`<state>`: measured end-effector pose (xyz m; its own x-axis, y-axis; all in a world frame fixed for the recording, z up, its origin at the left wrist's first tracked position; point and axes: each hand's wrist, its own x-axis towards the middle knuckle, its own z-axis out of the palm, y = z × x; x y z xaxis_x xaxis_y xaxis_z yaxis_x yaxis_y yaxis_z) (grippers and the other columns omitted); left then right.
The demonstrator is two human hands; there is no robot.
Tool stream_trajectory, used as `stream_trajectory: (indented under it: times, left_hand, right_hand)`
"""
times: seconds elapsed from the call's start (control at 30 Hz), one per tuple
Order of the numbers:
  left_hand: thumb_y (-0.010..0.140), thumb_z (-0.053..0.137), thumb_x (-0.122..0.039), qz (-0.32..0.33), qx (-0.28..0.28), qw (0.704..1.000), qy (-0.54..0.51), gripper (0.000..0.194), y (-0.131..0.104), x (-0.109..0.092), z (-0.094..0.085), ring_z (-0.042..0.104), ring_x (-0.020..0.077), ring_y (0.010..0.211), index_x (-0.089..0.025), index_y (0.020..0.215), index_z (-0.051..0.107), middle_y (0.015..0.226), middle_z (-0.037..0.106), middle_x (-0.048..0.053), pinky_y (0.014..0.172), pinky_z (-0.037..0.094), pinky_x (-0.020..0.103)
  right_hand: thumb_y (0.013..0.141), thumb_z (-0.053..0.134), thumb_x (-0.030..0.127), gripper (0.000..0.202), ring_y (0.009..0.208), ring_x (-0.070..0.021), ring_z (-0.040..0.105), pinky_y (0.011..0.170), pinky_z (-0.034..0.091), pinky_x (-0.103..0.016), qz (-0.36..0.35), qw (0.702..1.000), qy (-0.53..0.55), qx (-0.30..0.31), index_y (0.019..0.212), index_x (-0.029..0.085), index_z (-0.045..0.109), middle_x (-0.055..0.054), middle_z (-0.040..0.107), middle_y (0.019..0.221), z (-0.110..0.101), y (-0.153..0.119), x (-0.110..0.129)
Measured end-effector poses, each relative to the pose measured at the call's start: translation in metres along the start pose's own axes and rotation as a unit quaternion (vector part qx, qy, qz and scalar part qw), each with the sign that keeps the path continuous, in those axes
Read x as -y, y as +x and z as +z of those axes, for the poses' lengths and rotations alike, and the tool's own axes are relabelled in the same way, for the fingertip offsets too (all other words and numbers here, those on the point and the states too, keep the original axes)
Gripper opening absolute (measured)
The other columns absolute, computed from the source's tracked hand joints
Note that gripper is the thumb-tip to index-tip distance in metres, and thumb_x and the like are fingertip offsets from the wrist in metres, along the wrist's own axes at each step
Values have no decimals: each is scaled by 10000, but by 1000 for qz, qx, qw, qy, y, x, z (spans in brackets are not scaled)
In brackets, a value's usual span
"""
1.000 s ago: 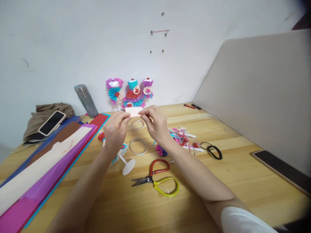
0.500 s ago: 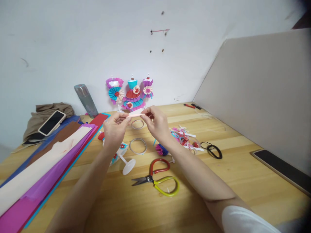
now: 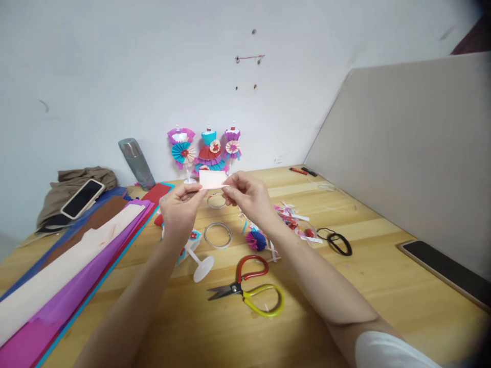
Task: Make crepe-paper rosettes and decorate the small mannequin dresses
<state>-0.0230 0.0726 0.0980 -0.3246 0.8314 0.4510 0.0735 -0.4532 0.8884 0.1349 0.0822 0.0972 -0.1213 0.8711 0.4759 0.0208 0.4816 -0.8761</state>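
Observation:
A small pale pink piece of paper [image 3: 213, 179] is held up above the table, its lower edge folded into a narrow strip. My left hand [image 3: 180, 207] pinches its left end, and my right hand [image 3: 248, 197] pinches the right end. Below the hands lie two metal rings, the nearer ring [image 3: 218, 235] in plain view. Scissors [image 3: 245, 289] with one red and one yellow handle rest partly open in front. A small white stand [image 3: 202, 268] with a decorated paper top lies tipped over beside my left forearm, partly hidden by it.
Three small dress forms in paper outfits [image 3: 209, 151] stand against the wall. Long coloured paper sheets [image 3: 76, 266], a phone [image 3: 82, 198] and a tilted bottle [image 3: 137, 163] are at left. Paper scraps [image 3: 293, 220], a black hair tie [image 3: 339, 244] and another phone [image 3: 445, 271] lie at right.
The pink paper has tilted up, so more of its flat face shows above the folded edge. Both hands keep their pinch. The whole view has shifted slightly.

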Motion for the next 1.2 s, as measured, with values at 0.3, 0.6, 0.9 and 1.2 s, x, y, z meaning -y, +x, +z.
stream_trajectory:
  times: [0.3, 0.6, 0.9, 1.2]
  left_hand:
    - [643, 764, -244, 67, -14, 997, 22, 99, -9, -6, -1, 688, 168, 700, -165, 697, 739, 738, 740, 29, 681, 565, 287]
    - [638, 768, -262, 68, -3, 997, 44, 104, -11, -11, -1, 677, 160, 653, -171, 673, 731, 690, 729, 16, 654, 560, 277]
    - [631, 765, -256, 60, 7, 996, 59, 111, -11, -15, 0, 660, 137, 602, -163, 660, 712, 659, 719, 12, 610, 546, 244]
    - [616, 783, -235, 32, 113, 993, 21, 231, -5, -10, -5, 686, 153, 684, -183, 792, 644, 811, 719, 35, 660, 576, 257]
  right_hand:
    - [670, 792, 338, 237, 563, -112, 637, 581, 541, -254, 31, 992, 120, -16, 745, 166, 647, -4, 695, 625, -1, 1, 8]
    - [645, 799, 299, 199, 554, -123, 642, 592, 552, -275, 44, 989, 140, -23, 688, 168, 655, -10, 711, 625, -2, 1, 10]
    - [659, 742, 247, 138, 562, -120, 631, 598, 529, -273, 22, 992, 123, -33, 653, 175, 625, 2, 692, 610, 0, 1, 7]
    - [641, 682, 203, 116, 501, -100, 577, 529, 451, -241, 7, 994, 96, -45, 601, 183, 575, 28, 647, 540, -3, 2, 12]
